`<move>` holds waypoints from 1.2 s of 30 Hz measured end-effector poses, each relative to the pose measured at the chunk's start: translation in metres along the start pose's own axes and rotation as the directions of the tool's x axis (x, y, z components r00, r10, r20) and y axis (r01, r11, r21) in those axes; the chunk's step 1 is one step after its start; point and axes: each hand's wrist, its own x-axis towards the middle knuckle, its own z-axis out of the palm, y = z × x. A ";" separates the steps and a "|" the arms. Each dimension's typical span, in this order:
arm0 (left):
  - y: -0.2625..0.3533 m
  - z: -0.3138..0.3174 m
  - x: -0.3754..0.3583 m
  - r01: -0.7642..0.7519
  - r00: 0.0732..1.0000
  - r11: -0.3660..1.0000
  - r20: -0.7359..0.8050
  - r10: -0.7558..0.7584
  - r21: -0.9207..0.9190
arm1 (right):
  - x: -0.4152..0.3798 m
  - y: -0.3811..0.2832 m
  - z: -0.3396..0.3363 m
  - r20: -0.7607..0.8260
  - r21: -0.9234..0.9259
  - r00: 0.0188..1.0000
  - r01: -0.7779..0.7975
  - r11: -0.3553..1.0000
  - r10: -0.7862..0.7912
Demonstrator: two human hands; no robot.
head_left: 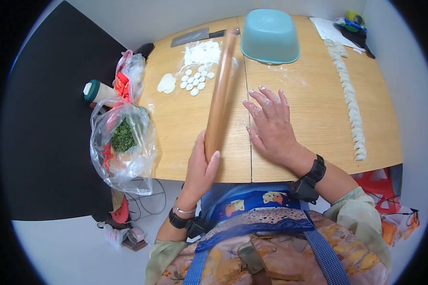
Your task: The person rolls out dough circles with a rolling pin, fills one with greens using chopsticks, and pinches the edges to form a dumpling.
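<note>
My left hand [201,166] grips the lower end of a wooden rolling pin [219,95], which stands away from me over the table and is slightly blurred. To its right, my right hand [272,126] is held over the table with spread, floury fingers and nothing in it. Left of the pin are several small dough pieces [194,80], a few flat round wrappers [166,83] and a patch of white flour [202,53].
A cleaver [190,37] lies at the back beside an upturned blue basin [270,37]. A long row of dumplings [351,102] runs along the right side. Chopped greens [123,136] sit in a plastic bag at the left edge, near a cup [100,92].
</note>
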 end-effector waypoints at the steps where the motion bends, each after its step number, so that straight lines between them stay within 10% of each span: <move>1: -0.004 0.006 0.007 -0.061 0.998 0.998 -0.031 0.061 -0.002 | -0.001 0.001 0.001 0.035 -0.016 0.999 0.003 1.000 -0.003; 12: 0.017 0.061 0.063 -0.127 0.973 0.991 -0.188 0.131 0.032 | -0.003 0.006 0.008 0.213 -0.014 0.977 0.021 1.000 -0.017; 21: 0.021 0.057 0.061 -0.229 0.972 0.972 -0.033 0.231 0.046 | -0.005 0.018 0.016 0.243 -0.020 0.969 -0.031 0.999 0.035; 24: 0.002 0.023 0.045 -0.305 0.890 0.910 -0.256 0.377 0.280 | -0.004 0.020 0.015 0.262 -0.067 0.965 -0.004 0.998 0.021; 28: -0.045 -0.034 0.022 0.095 0.676 0.781 -0.616 0.405 0.617 | 0.001 0.016 0.005 0.252 -0.094 0.967 -0.017 0.995 0.040; 36: -0.111 -0.086 0.011 0.487 0.775 0.602 -0.631 0.038 0.633 | 0.019 0.010 -0.011 0.120 -0.045 0.992 0.034 0.998 -0.029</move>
